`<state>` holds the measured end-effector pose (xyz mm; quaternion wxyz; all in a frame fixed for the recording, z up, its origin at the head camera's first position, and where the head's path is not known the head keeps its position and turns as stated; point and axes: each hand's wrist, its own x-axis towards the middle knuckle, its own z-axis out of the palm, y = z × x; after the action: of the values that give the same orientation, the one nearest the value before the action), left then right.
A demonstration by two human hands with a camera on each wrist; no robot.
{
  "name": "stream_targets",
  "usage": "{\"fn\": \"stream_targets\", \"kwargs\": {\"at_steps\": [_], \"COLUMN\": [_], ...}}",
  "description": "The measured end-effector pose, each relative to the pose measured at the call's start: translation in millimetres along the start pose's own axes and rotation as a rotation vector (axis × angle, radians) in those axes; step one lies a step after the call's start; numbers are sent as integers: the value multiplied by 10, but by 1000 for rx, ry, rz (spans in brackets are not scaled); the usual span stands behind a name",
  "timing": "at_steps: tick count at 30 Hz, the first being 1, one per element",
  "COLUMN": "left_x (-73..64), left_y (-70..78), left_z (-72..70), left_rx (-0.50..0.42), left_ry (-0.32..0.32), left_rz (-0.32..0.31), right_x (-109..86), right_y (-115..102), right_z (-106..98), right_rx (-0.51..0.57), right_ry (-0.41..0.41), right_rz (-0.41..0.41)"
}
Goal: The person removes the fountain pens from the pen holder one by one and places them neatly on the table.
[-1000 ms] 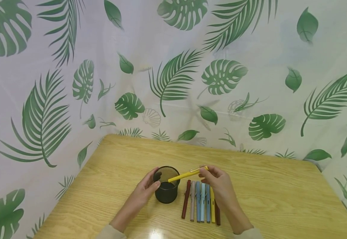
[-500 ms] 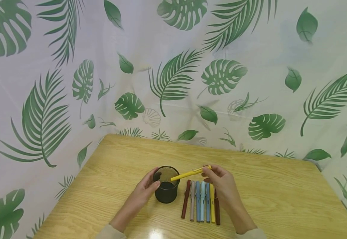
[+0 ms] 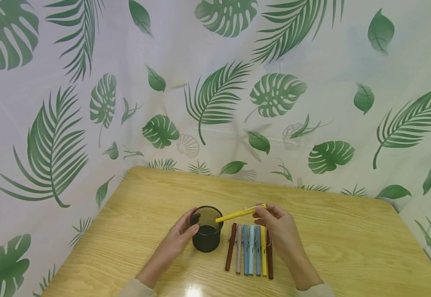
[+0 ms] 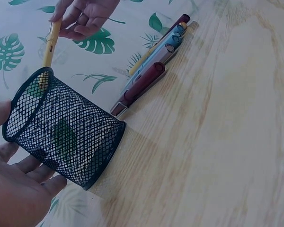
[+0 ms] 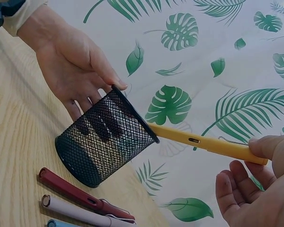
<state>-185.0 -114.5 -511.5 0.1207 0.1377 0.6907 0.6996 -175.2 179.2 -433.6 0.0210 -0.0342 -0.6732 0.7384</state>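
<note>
A black mesh pen holder (image 3: 206, 239) stands on the wooden table, its mouth upward. My left hand (image 3: 178, 235) holds it from the left, thumb at the rim and the other fingers around the far side. Between thumb and fingers, my right hand (image 3: 280, 229) pinches a yellow pen (image 3: 237, 215) by its clip end. The pen slants down to the left, its lower end at the holder's right rim. In the right wrist view, the yellow pen (image 5: 203, 142) reaches the rim of the mesh pen holder (image 5: 109, 137).
Right of the holder, several capped pens lie side by side: a dark red pen (image 3: 231, 247), a greyish pen (image 3: 239, 251), a light blue pen (image 3: 252, 251) and another yellow pen (image 3: 264, 253) among them. A leaf-patterned cloth (image 3: 223, 152) hangs behind the table (image 3: 156, 194).
My right hand has drifted slightly right with the yellow pen, so its lower end has moved from over the holder's mouth to the right rim. The left hand and holder stay put.
</note>
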Motion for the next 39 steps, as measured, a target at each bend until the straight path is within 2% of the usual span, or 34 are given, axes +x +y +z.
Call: {"fn": "stream_targets", "kwargs": {"at_steps": [8,20,27,39], "left_x": [7,12,14,7], "left_y": [2,-20,-18,-2], "left_z": [-1,-8,-3,0], "left_rx": [-2,10,10,24], "left_ry": [1,-4,1,9], "left_rz": [3,5,5,19], "right_x": [4,-3,-30,-66], "right_y": [-41,-77,-92,-97], "right_z": [-36,-158,-312,-638], "right_rx": [9,57,32,101], "right_ry": [21,15,42,28], "right_rz": [12,-18,13,25]}}
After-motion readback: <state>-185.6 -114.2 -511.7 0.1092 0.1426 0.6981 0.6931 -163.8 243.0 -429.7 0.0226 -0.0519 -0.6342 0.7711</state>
